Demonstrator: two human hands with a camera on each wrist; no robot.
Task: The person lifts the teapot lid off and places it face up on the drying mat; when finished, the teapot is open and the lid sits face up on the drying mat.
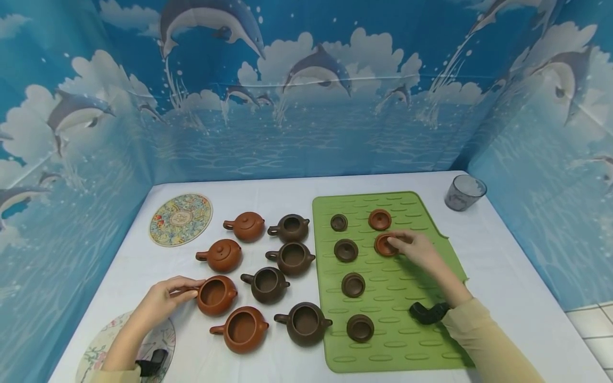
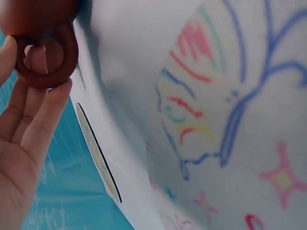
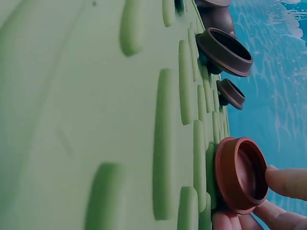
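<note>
My left hand [image 1: 163,300] pinches the handle of an open reddish-brown teapot [image 1: 216,295]; the left wrist view shows thumb and fingers around its ring handle [image 2: 71,48]. At the right, my right hand [image 1: 417,249] holds the edge of a reddish lid [image 1: 384,244] lying upside down on the green mat [image 1: 397,319]. In the right wrist view, the thumb is at the rim of that lid [image 3: 242,175] and fingers are beneath it. Another reddish lid [image 1: 380,219] lies just behind.
Two lidded reddish teapots [image 1: 247,226], an open reddish one [image 1: 241,330] and several dark open teapots [image 1: 292,259] stand mid-table. Dark lids [image 1: 346,250] line the mat's left side. A glass [image 1: 464,192] stands back right; round patterned mats [image 1: 181,219] lie at left.
</note>
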